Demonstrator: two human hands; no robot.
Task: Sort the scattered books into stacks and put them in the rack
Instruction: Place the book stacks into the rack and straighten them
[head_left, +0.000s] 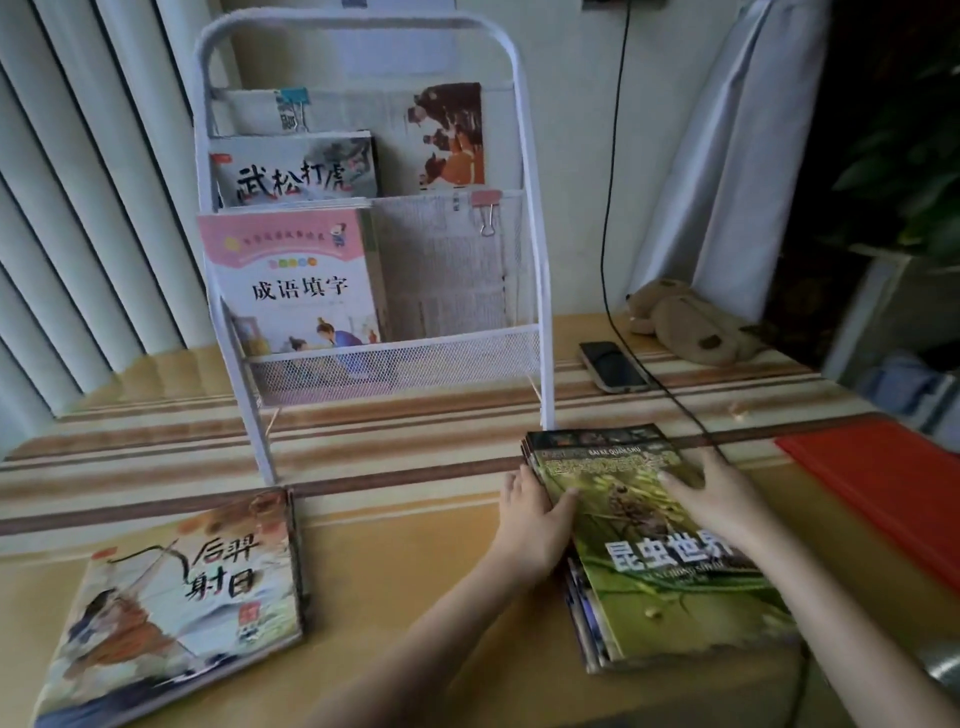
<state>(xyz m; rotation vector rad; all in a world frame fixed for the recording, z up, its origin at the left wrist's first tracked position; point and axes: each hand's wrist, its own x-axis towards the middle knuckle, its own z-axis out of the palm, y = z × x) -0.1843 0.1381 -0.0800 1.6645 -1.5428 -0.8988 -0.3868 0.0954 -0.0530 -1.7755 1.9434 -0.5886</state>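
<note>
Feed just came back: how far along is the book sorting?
Done: the rack already holds several books. In hand: both hands, left hand and right hand, are on the green-covered stack. Left: that stack and the archer-cover stack remain on the table.

Dim room: pale vertical blinds (78, 208) at left, white curtain (727, 156) at right, striped tablecloth (415, 431) across the table.
</note>
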